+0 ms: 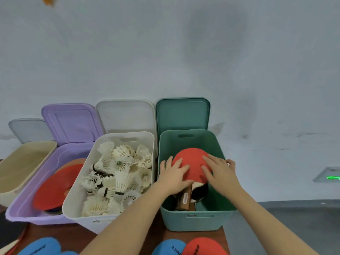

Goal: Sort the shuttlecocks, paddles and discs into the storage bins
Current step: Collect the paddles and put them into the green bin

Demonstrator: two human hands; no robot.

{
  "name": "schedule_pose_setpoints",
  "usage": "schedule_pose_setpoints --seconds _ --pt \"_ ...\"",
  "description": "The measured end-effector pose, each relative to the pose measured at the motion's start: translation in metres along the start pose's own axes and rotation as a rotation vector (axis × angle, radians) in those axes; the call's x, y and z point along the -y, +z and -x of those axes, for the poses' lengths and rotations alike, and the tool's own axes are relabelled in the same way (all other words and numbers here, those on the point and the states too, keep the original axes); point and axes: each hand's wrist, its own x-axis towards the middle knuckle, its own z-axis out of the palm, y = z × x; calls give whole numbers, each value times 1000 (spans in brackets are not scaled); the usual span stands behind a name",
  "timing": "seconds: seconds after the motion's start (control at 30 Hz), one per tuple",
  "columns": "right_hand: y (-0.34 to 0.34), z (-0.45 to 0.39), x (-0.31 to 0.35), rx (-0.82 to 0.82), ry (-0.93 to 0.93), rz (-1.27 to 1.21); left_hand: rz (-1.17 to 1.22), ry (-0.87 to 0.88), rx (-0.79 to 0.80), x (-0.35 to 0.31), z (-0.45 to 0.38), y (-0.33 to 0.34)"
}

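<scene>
A red-faced paddle (191,165) lies inside the green bin (195,216), on top of other paddles whose wooden handles (184,198) point toward the near wall. Both hands rest flat on its red rubber with fingers spread and straight: the left hand (173,174) on the near left edge, the right hand (219,171) on the right side, neither curling around it. The green bin's lid (183,115) leans on the wall behind it. Just left, touching it, the white bin (88,218) is heaped with white shuttlecocks (119,179). Next over, the purple bin (24,212) holds stacked orange-red discs (55,186), and a beige bin (11,190) stands at the far left. On the table (156,230) near the camera lie blue paddles (41,246) and a red one (202,246).
</scene>
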Motion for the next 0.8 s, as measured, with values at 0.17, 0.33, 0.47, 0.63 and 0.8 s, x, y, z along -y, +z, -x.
schedule_pose_setpoints --seconds 0.17,0.33,0.47,0.63,0.8 --pt "2 5 17 -10 11 -17 -1 0 -236 10 12 -7" --pt "3 19 42 -50 -30 -135 28 -39 -364 31 43 -19" --pt "5 21 78 -100 -164 -186 34 -67 -415 60 81 -26" --pt "13 22 154 -146 -324 -272 32 -165 -454 117 134 -38" --pt "33 30 236 -117 -409 -304 28 -215 -501 183 191 -44"
